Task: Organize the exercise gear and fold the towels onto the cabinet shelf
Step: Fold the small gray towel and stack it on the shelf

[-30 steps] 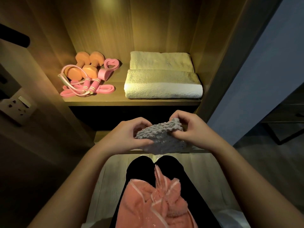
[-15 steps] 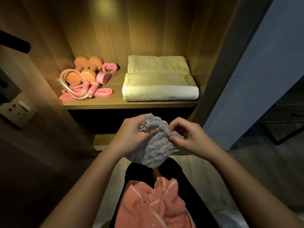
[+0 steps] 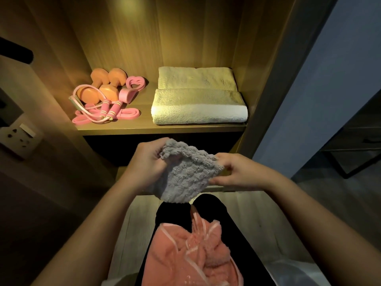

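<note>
A grey towel (image 3: 185, 172) is being folded in the air below the shelf (image 3: 160, 127), gripped at opposite edges by the left hand (image 3: 150, 164) and right hand (image 3: 235, 172); squared corners are needed next.

Wall socket (image 3: 19, 139) at left; blue wall (image 3: 329, 100) at right; wooden floor (image 3: 257, 223) below.

Cabinet (image 3: 185, 38): wood-grain panels ahead of me, lit warm from above.
Wall (image 3: 329, 79): blue-grey, on my right.
Socket plate (image 3: 19, 139): on my left.
Floor (image 3: 247, 228): pale planks under me.
</note>
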`<state>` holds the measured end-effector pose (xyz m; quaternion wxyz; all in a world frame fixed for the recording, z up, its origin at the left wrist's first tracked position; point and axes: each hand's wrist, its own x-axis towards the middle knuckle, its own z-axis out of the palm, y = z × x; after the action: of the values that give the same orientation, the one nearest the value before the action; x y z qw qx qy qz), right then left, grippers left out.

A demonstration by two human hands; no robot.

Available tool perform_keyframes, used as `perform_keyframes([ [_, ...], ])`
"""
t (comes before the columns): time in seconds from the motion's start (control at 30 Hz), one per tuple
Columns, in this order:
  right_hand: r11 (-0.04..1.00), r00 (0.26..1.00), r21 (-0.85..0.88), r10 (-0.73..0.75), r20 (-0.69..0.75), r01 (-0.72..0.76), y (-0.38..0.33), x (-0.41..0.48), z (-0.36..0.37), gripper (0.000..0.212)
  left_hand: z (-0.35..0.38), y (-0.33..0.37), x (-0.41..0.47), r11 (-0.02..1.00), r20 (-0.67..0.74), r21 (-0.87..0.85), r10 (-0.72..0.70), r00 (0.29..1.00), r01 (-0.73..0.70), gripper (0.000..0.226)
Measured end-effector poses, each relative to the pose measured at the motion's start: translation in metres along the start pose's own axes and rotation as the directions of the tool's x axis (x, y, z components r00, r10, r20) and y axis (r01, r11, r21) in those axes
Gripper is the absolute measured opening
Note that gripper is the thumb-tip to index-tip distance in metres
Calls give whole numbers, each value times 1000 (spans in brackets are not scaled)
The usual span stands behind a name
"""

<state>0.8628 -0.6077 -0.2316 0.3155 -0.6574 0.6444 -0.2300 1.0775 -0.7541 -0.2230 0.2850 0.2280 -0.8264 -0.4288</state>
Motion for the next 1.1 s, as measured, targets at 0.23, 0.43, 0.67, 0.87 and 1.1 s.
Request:
perform_keyframes([
  [0.23, 992, 998, 123, -1, -55, 8, -2, 7, 0, 21, 5, -8, -1, 995, -104, -76, -67, 992, 60, 28],
  [0.43, 482, 952, 876, 275, -133, -17, -6, 19, 20, 50, 14, -3, 13, 968, -217, -216, -177, 960, 130, 8],
  [0.67, 537, 794, 843, 525, -307, -30, 1, 47, 34, 8, 24, -14, 37, 943, -329, -145, -331, 885, 299, 10],
  [0.87, 884, 603, 463, 407, -686, -70, 1, 70, 38, 17, 40, -25, 59, 836, -334, -272, -547, 768, 477, 34],
  [1.1, 833, 767, 536, 253, -590, 138, 11, 61, 13, 19, 23, -50, 48, 786, -53, -442, -504, 862, 432, 7],
])
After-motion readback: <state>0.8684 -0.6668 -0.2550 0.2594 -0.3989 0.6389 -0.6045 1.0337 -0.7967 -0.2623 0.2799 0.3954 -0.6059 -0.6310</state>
